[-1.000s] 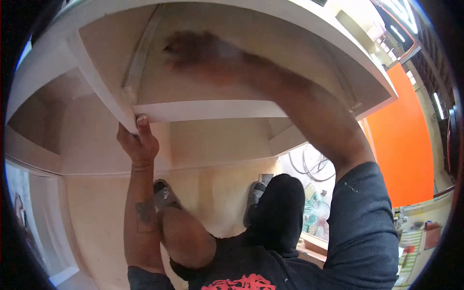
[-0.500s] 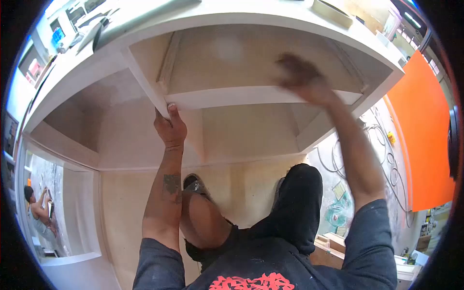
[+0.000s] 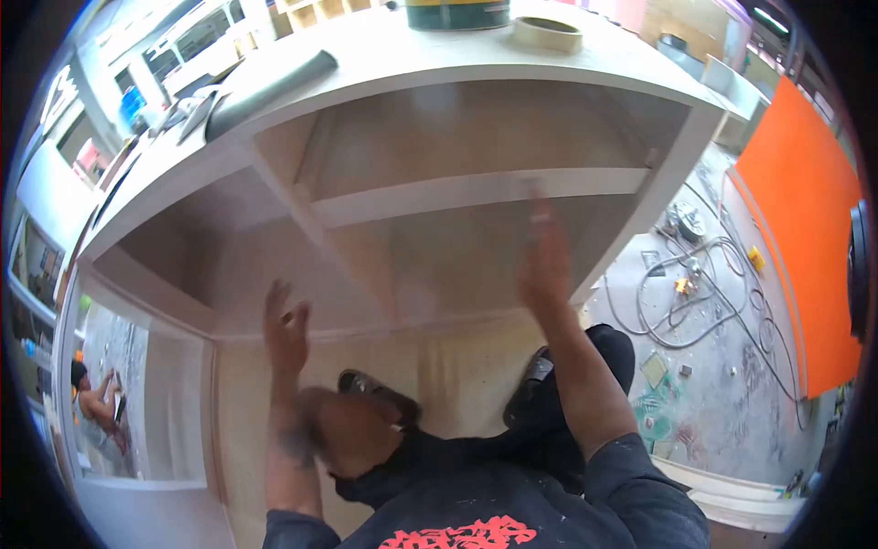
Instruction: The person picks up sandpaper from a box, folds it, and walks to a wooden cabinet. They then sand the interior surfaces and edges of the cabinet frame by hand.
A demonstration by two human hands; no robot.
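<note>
In front of me stands a white cabinet frame (image 3: 485,194) with bare compartments under its top. My left hand (image 3: 286,328) is raised before the left part of the cabinet, fingers apart, nothing in it. Smeared a little by motion, my right hand (image 3: 546,261) is held up in front of the lower right compartment, just below the white crossbar, with fingers stretched upward and holding nothing. The cabinet's pale wooden bottom panel (image 3: 457,366) lies beneath my feet.
A tape roll (image 3: 547,35), a dark green can (image 3: 457,13) and a grey rolled sheet (image 3: 274,91) rest on the cabinet top. To the right are a large orange panel (image 3: 796,238) and coiled hoses (image 3: 677,320) on the floor. Another person (image 3: 99,407) works at far left.
My left hand has let go of the cabinet's upright divider and dropped back. My right hand has come down and left from the upper right compartment. My view has shifted back, showing more of the top.
</note>
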